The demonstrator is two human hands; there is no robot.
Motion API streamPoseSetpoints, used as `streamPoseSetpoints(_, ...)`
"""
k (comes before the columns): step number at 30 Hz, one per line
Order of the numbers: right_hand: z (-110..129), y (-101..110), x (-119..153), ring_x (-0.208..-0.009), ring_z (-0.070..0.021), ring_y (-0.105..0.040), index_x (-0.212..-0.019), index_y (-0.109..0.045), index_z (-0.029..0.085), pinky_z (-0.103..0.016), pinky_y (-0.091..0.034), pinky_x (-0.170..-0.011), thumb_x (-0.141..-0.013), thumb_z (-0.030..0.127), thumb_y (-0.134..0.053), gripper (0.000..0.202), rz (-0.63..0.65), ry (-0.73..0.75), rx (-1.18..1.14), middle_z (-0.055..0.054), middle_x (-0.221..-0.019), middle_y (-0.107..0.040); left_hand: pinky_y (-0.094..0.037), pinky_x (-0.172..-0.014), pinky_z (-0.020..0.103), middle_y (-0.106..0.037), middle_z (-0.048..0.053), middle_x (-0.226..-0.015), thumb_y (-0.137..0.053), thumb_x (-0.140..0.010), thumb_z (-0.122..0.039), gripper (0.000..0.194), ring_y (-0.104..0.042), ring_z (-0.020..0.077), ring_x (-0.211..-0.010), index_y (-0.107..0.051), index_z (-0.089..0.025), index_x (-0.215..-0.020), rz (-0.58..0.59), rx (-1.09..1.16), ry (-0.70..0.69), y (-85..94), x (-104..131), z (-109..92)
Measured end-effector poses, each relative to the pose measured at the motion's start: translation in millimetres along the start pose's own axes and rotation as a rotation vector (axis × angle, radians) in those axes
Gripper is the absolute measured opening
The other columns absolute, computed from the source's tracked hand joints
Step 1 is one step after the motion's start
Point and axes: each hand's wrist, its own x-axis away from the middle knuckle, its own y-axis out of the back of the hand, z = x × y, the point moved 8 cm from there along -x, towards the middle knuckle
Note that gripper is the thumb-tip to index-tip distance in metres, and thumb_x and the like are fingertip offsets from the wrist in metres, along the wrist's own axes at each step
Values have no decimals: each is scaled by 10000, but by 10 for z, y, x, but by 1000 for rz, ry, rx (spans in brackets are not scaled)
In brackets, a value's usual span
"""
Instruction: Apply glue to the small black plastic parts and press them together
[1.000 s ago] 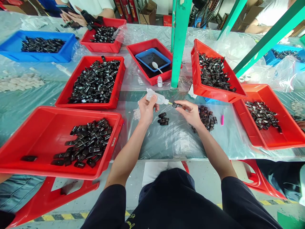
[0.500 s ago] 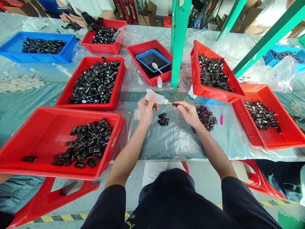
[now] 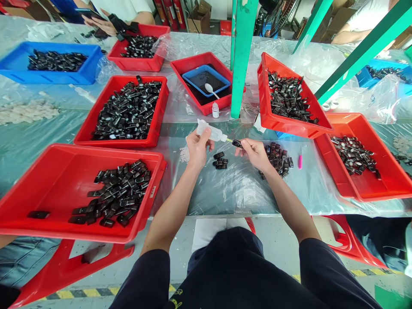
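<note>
My left hand (image 3: 198, 148) is closed round a clear squeeze bottle (image 3: 211, 131), tilted so that its thin yellowish needle tip points right. In my right hand (image 3: 254, 152) a small glossy black oval part (image 3: 237, 143) is pinched by its right end. The needle tip meets the near end of that part; whether it touches I cannot tell. Below, a small group of black parts (image 3: 220, 162) lies on the plastic-covered table (image 3: 222, 197). A larger pile of dark brown-black parts (image 3: 279, 159) sits beside my right wrist, partly behind it.
Red bins of black parts stand left (image 3: 58, 171) and right (image 3: 383, 167). A small white bottle (image 3: 215, 110) and a blue tray (image 3: 196, 77) with a spoon (image 3: 210, 90) are ahead. A green post (image 3: 241, 64) rises there. A pink-handled tool (image 3: 300, 161) lies right. Another person's hands (image 3: 107, 26) are far left.
My right hand has turned the black part so more of its oval face shows, and it has shifted slightly right. My left hand and the squeeze bottle have hardly moved.
</note>
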Motion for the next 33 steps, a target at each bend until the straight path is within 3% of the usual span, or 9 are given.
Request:
streamPoseSetpoints(8, 8, 11, 5, -589, -139, -561, -714, -693, 196, -289, -482, -591, -958, 756, -494, 642, -1, -5, 32, -48, -716, -721, -313, -400, 216, -516, -37, -523, -841, -724, -627, 496, -458, 68, -418, -644, -172, -709, 14, -20, -14, -4, 4, -40)
streamPoseSetpoints(22, -59, 39, -21, -568, -122, -539, -716, -662, 195, -276, -458, -568, -967, 742, -491, 625, -33, -16, -1, -41, -718, -709, -312, -394, 221, -526, -38, -510, -824, -727, -641, 505, -490, 76, -408, -618, -180, -695, -86, 45, 46, 55, -20, 18)
streamPoseSetpoints(26, -153, 16, -25, -576, -125, -545, -869, -687, 201, -274, -461, -570, -955, 739, -518, 570, -17, -26, 3, -31, -753, -723, -295, -380, 239, -503, -35, -505, -786, -745, -681, 542, -481, 81, -397, -574, -191, -654, -163, 44, 78, 136, -57, 37)
streamPoseSetpoints(29, -184, -24, -1, -673, -148, -606, -1076, -705, 208, -289, -491, -648, -966, 647, -589, 467, 12, 23, 132, -48, -897, -766, -299, -378, 252, -495, -32, -506, -752, -778, -696, 552, -477, 84, -395, -555, -199, -641, -191, 49, 93, 170, -78, 39)
streamPoseSetpoints(33, -214, -176, 58, -797, -195, -639, -1132, -715, 223, -344, -499, -790, -986, 419, -650, 254, 122, 81, 451, -72, -1065, -773, -306, -381, 245, -496, -32, -501, -759, -775, -695, 548, -471, 81, -397, -570, -198, -642, -208, 55, 109, 178, -71, 33)
